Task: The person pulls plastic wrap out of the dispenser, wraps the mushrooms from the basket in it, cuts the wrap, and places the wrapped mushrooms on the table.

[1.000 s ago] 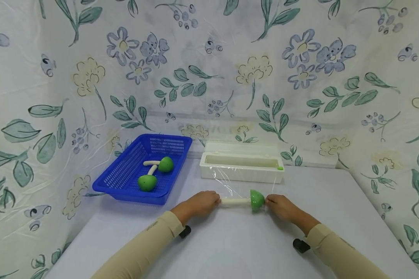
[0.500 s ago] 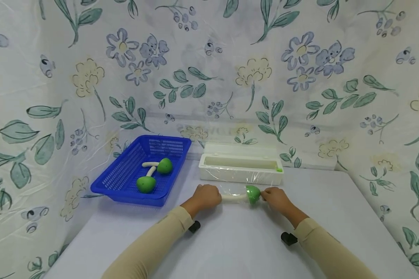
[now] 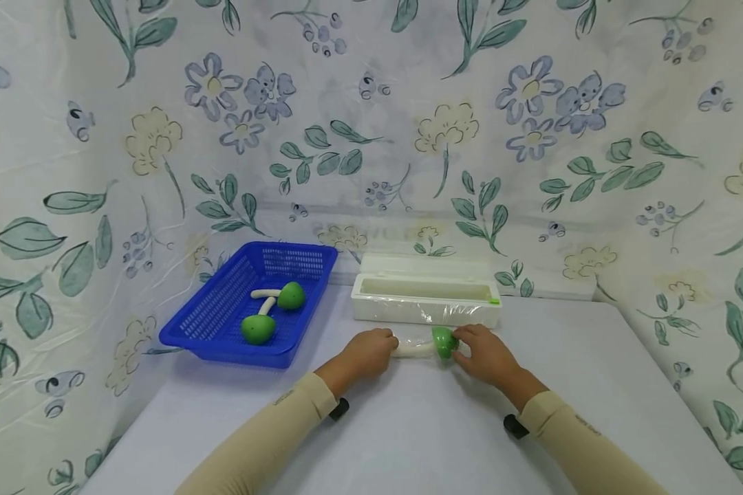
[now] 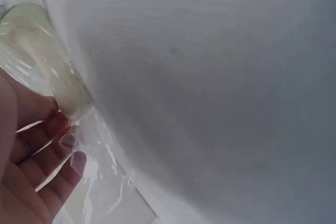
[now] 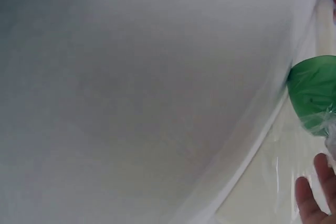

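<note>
In the head view a mushroom-shaped object with a green cap [image 3: 444, 342] and a white stem [image 3: 415, 349] lies sideways between my hands, wrapped in clear cling film [image 4: 100, 156]. My left hand [image 3: 368, 352] pinches the film at the stem's end; the left wrist view shows the film bunched by the fingertips. At the cap's right side, my right hand [image 3: 486, 354] has its fingertips near or touching the cap, the thumb spread apart below. Two extended fingers [image 5: 307, 195] show beneath the cap in the right wrist view; the thumb is hidden there.
Behind the hands stands a long white box [image 3: 424, 311], its lid raised, with clear film over its front. A blue basket [image 3: 223, 347] at the left holds two similar green-capped mushrooms [image 3: 258, 330]. A floral curtain [image 3: 371, 124] hangs behind the white table [image 3: 396, 440].
The wrapped mushroom has moved slightly left and toward the box. My right hand has shifted left, from pinching beside the cap to spreading its fingers at it. My left hand still pinches the stem end.
</note>
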Demonstrator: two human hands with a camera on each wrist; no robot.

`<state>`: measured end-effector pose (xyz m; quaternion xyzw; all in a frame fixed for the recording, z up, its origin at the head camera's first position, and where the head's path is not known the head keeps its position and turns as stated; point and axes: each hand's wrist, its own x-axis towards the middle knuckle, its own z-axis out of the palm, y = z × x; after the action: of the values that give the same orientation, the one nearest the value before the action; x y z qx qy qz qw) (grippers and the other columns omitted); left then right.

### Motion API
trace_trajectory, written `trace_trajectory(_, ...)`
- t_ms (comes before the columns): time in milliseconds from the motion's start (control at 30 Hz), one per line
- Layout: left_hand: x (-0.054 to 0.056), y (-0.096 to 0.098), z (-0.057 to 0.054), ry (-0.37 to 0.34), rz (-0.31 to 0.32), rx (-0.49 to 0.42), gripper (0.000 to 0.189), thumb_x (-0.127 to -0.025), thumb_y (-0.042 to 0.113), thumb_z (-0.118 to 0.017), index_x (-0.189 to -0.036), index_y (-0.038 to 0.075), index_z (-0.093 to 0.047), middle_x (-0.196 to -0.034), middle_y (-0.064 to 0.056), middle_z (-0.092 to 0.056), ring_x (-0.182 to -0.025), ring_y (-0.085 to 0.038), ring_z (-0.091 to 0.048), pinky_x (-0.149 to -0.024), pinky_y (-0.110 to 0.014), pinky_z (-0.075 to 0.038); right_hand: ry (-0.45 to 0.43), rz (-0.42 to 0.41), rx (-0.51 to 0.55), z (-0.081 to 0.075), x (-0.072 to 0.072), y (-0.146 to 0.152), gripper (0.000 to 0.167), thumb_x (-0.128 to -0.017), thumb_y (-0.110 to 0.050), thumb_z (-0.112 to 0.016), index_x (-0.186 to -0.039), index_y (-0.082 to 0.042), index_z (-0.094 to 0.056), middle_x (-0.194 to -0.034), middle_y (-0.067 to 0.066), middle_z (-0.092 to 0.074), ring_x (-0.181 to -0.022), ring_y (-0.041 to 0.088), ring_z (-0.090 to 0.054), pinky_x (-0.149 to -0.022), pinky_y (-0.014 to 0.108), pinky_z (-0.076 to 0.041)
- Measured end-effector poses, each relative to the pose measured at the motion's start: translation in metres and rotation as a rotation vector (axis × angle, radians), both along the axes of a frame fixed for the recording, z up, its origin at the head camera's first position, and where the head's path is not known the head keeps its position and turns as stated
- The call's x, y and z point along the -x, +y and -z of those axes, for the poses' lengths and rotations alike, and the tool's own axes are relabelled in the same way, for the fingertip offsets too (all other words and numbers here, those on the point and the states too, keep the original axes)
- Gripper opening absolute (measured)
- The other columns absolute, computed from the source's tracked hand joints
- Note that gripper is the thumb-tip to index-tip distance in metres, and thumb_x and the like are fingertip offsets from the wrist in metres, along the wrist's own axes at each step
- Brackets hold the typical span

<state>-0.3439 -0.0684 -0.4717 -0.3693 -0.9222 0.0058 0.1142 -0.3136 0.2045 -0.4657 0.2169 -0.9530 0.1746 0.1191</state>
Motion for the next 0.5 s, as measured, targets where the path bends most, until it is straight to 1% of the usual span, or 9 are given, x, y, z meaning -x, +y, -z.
trace_trajectory(33, -0.001, -0.001, 0.000, -0.007, 0.017, 0.004, 0.010, -0.084, 0.008, -0.066, -0.093, 0.011, -0.069, -0.089, 0.001, -0.061, -0.079, -0.016, -0.061, -0.066, -0.030, -0.051, -0.008, 0.007, -0.019, 0.000, 0.000, 0.000, 0.042, -0.087, -0.027, -0.074, -0.120, -0.003, -0.065, -0.121, 0.009, -0.063, -0.115, 0.029, -0.056, -0.096, 0.045, -0.045)
trace_trajectory(100, -0.001, -0.001, -0.001, -0.024, 0.032, -0.004, 0.012, -0.084, 0.012, -0.069, -0.096, 0.009, -0.067, -0.093, -0.001, -0.061, -0.083, -0.017, -0.061, -0.072, -0.031, -0.051, -0.029, 0.031, -0.029, 0.000, 0.001, 0.000, 0.050, -0.082, -0.032, -0.079, -0.121, -0.004, -0.064, -0.120, 0.007, -0.062, -0.114, 0.027, -0.056, -0.096, 0.044, -0.045)
trace_trajectory(167, 0.002, 0.000, -0.003, -0.038, 0.035, -0.013, 0.018, -0.083, 0.016, -0.073, -0.099, 0.009, -0.066, -0.096, -0.001, -0.061, -0.086, -0.018, -0.060, -0.075, -0.032, -0.050, -0.044, 0.060, -0.023, 0.000, 0.005, -0.001, 0.051, -0.081, -0.034, -0.079, -0.120, -0.005, -0.064, -0.117, 0.006, -0.063, -0.112, 0.026, -0.056, -0.095, 0.042, -0.045)
trace_trajectory(233, 0.006, 0.002, -0.005, -0.057, 0.019, -0.010, 0.024, -0.083, 0.019, -0.076, -0.102, 0.009, -0.066, -0.097, -0.001, -0.060, -0.087, -0.018, -0.059, -0.076, -0.032, -0.050, -0.069, 0.081, -0.016, 0.001, 0.010, -0.001, 0.049, -0.084, -0.035, -0.077, -0.120, -0.005, -0.064, -0.117, 0.007, -0.063, -0.112, 0.026, -0.056, -0.095, 0.042, -0.045)
trace_trajectory(300, 0.011, 0.004, -0.005, -0.076, -0.002, -0.009, 0.025, -0.083, 0.020, -0.076, -0.104, 0.009, -0.067, -0.096, -0.001, -0.058, -0.087, -0.017, -0.059, -0.076, -0.031, -0.050, -0.102, 0.096, -0.005, 0.002, 0.015, -0.002, 0.049, -0.087, -0.036, -0.073, -0.122, -0.004, -0.062, -0.119, 0.008, -0.062, -0.115, 0.028, -0.055, -0.097, 0.043, -0.044)
trace_trajectory(400, 0.020, 0.006, -0.003, -0.083, -0.011, -0.018, 0.019, -0.086, 0.017, -0.074, -0.102, 0.009, -0.068, -0.095, -0.001, -0.057, -0.086, -0.016, -0.058, -0.076, -0.031, -0.050, -0.147, 0.113, 0.003, 0.002, 0.020, -0.004, 0.051, -0.091, -0.037, -0.067, -0.126, -0.001, -0.059, -0.125, 0.011, -0.059, -0.120, 0.031, -0.052, -0.100, 0.046, -0.041)
trace_trajectory(500, 0.028, 0.007, -0.002, -0.081, 0.000, -0.034, 0.011, -0.089, 0.011, -0.069, -0.100, 0.010, -0.069, -0.095, -0.001, -0.060, -0.088, -0.017, -0.060, -0.079, -0.031, -0.050, -0.168, 0.122, -0.003, 0.002, 0.025, -0.006, 0.053, -0.094, -0.037, -0.063, -0.130, 0.001, -0.056, -0.130, 0.014, -0.057, -0.125, 0.033, -0.049, -0.103, 0.047, -0.038)
